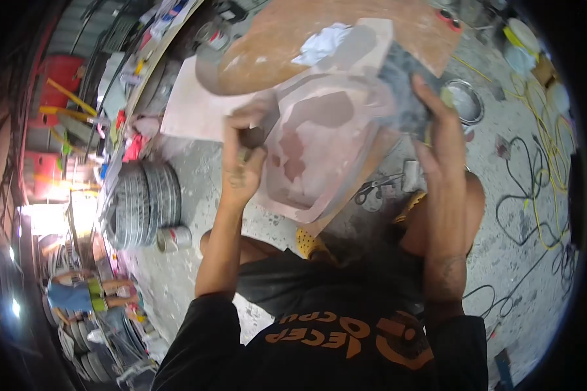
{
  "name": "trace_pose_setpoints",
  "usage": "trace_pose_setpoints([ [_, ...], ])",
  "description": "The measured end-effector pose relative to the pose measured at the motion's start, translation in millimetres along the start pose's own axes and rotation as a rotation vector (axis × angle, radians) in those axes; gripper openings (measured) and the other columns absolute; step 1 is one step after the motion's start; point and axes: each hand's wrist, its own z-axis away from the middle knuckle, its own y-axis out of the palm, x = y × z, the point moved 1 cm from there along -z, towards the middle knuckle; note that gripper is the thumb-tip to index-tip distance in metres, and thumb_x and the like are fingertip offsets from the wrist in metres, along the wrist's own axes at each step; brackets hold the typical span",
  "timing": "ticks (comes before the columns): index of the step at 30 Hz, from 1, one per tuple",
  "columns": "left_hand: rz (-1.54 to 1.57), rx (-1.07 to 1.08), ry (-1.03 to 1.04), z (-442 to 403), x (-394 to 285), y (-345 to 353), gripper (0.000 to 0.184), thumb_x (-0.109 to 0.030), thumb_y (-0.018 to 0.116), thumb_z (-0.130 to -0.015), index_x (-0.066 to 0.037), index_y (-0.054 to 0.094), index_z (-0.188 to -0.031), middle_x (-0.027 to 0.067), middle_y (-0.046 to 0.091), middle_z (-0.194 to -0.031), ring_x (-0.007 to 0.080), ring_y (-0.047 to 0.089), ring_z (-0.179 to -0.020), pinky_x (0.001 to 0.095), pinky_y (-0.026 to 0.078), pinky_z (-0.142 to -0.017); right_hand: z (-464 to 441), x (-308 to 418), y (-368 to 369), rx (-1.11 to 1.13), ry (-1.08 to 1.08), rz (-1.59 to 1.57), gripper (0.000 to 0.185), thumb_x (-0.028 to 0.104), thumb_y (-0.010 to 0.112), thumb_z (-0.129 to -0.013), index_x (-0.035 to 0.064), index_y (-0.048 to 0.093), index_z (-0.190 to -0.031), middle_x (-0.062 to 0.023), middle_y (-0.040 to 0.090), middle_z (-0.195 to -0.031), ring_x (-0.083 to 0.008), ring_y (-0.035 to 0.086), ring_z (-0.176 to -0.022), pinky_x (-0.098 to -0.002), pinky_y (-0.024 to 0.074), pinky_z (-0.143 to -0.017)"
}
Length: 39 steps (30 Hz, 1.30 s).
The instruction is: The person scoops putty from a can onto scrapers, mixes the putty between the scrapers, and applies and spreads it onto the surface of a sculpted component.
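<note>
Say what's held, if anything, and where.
The right hand appears to hold the panel by its dark grey end; whether the blurred left hand holds anything can't be told.

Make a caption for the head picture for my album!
Left hand and right hand at a pink panel, with tires nearby.

tires sit beside a can; a yellow cable lies on the floor.

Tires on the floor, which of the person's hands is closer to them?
Left. The left hand is at the pale panel's side nearer the tires; the right hand is farther off, by the dark gray area.
</note>
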Motion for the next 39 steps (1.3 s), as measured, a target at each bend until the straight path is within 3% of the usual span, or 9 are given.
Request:
trace_pose_setpoints([
  [3,0.687,-0.486,-0.181,13.1,-19.1,-10.4,0.064,0.018,0.051,-0.068,-0.004,0.048,-0.129,0.009,0.055,-0.124,0.0227,0.055,-0.114,0.0379,0.044,-0.101,0.2,-7.8,-9.2,-0.022,0.056,0.011,0.03,0.011,0.065,-0.095,-0.0029,0.062,-0.122,-0.0105,0.069,-0.118,-0.0192,0.067,-0.105,-0.033,0.0529,-0.094],
  [6,1.007,-0.661,-0.249,28.8,-9.1,-31.2,0.065,0.017,0.051,-0.07,-0.002,0.054,-0.131,0.0123,0.062,-0.121,0.0265,0.057,-0.119,0.0423,0.04,-0.109,2.5,-19.6,-7.5,-0.059,0.062,0.08,0.031,0.011,0.064,-0.096,-0.0032,0.062,-0.123,-0.0115,0.068,-0.12,-0.0198,0.067,-0.107,-0.0332,0.0518,-0.097],
  [11,1.298,-0.504,-0.117,54.9,-10.0,-61.6,0.054,0.001,0.056,-0.084,0.0,0.05,-0.137,0.0171,0.056,-0.138,0.0308,0.05,-0.133,0.0549,0.032,-0.117,8.4,-30.3,11.4,-0.118,0.074,0.221,0.04,0.012,0.064,-0.095,-0.0056,0.057,-0.131,-0.0128,0.064,-0.128,-0.0215,0.065,-0.112,-0.0343,0.0505,-0.101],
  [14,1.198,-0.73,-0.259,74.0,-6.3,-83.8,0.052,-0.001,0.057,-0.088,0.002,0.047,-0.139,0.0197,0.055,-0.139,0.0332,0.052,-0.131,0.0563,0.038,-0.112,12.6,-36.0,11.5,-0.172,0.114,0.253,0.043,0.013,0.064,-0.095,-0.0059,0.056,-0.133,-0.0122,0.063,-0.131,-0.0222,0.065,-0.114,-0.0343,0.0509,-0.101],
  [19,0.636,-0.703,-0.374,83.1,14.1,-72.2,0.052,0.001,0.064,-0.085,-0.001,0.043,-0.133,0.0176,0.056,-0.124,0.0298,0.056,-0.118,0.0495,0.041,-0.109,21.8,-59.9,24.0,-0.258,0.111,0.361,0.041,0.013,0.064,-0.095,-0.0044,0.057,-0.132,-0.0121,0.064,-0.129,-0.0216,0.066,-0.112,-0.0339,0.053,-0.098],
  [28,0.141,-0.616,-0.024,79.1,25.0,-49.8,0.062,0.002,0.065,-0.084,-0.008,0.034,-0.136,0.0184,0.049,-0.133,0.0251,0.051,-0.118,0.0435,0.038,-0.103,23.7,-133.3,91.9,0.033,0.245,0.414,0.03,0.019,0.071,-0.092,-0.0023,0.068,-0.113,-0.0064,0.07,-0.105,-0.0136,0.066,-0.094,-0.029,0.0509,-0.084],
  [32,0.387,-0.878,-0.017,80.0,8.6,-64.2,0.06,-0.002,0.062,-0.089,-0.006,0.036,-0.144,0.016,0.052,-0.133,0.0309,0.052,-0.126,0.0458,0.042,-0.107,26.3,-126.8,100.7,0.044,0.169,0.384,0.028,0.019,0.072,-0.091,-0.0019,0.069,-0.11,-0.0069,0.07,-0.104,-0.0138,0.066,-0.093,-0.0298,0.0517,-0.083],
  [35,1.064,-0.949,-0.244,116.9,14.9,-98.0,0.042,0.001,0.059,-0.089,0.003,0.053,-0.131,0.0144,0.064,-0.122,0.0241,0.06,-0.116,0.0394,0.043,-0.108,34.6,-117.5,97.9,0.056,0.198,0.342,0.028,0.017,0.071,-0.092,-0.0028,0.067,-0.112,-0.0078,0.069,-0.106,-0.0153,0.068,-0.094,-0.0306,0.0531,-0.083],
  [39,0.914,-0.953,-0.434,149.3,1.6,-82.5,0.049,0.005,0.061,-0.085,0.0,0.048,-0.132,0.0132,0.06,-0.124,0.0247,0.058,-0.116,0.0397,0.044,-0.105,62.4,-103.1,72.9,0.008,0.186,0.361,0.036,0.017,0.07,-0.093,-0.0027,0.06,-0.121,-0.0081,0.068,-0.109,-0.0154,0.068,-0.094,-0.0306,0.055,-0.084],
])
